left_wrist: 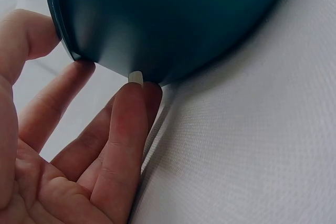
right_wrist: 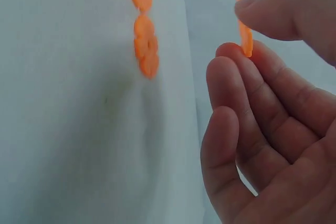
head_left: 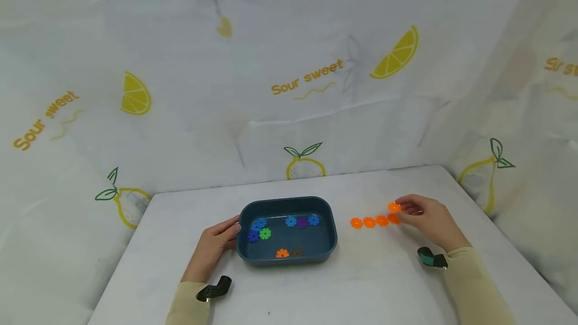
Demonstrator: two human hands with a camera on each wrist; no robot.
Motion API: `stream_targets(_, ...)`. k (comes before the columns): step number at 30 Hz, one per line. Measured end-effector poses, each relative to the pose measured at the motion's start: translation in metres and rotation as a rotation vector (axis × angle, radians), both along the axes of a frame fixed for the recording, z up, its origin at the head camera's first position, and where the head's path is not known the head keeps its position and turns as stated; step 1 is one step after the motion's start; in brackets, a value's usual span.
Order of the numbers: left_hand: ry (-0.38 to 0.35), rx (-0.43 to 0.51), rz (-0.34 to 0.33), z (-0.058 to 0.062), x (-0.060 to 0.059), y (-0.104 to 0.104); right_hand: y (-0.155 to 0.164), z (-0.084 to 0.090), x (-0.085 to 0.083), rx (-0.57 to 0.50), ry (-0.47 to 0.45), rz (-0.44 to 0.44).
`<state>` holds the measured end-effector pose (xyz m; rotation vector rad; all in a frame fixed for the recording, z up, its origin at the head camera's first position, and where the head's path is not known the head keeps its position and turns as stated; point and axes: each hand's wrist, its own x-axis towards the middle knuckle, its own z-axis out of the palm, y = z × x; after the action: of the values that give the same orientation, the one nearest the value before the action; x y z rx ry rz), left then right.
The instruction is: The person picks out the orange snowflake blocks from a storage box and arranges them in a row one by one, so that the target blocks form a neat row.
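Note:
A dark blue rectangular tray (head_left: 289,263) sits on the table, and my left hand (head_left: 215,245) grips its left end. In the left wrist view the thumb lies at the rim and the fingertips touch the outer wall of the tray (left_wrist: 157,30). My right hand (head_left: 431,220) pinches an orange notched plastic disc (head_left: 395,207) between thumb and fingers, raised off the table. Seen edge-on in the right wrist view is that orange disc (right_wrist: 245,35). Just below it, a row of several orange discs (head_left: 369,222) lies to the right of the tray.
Inside the tray are blue discs (head_left: 291,221), a purple disc (head_left: 301,222), a green disc (head_left: 265,233), an orange disc (head_left: 282,253) and a brownish one (head_left: 296,252). A white cloth with lemon prints (head_left: 203,139) hangs behind the white table (head_left: 361,290).

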<state>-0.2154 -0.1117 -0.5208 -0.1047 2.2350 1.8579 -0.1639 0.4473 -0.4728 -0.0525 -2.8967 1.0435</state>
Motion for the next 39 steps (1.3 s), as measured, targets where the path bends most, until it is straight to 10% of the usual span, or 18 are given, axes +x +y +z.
stream_targets(39, -0.007, 0.014, 0.004, 0.004, 0.001, 0.001, 0.031, -0.02, 0.0, 0.051, -0.085, -0.035)
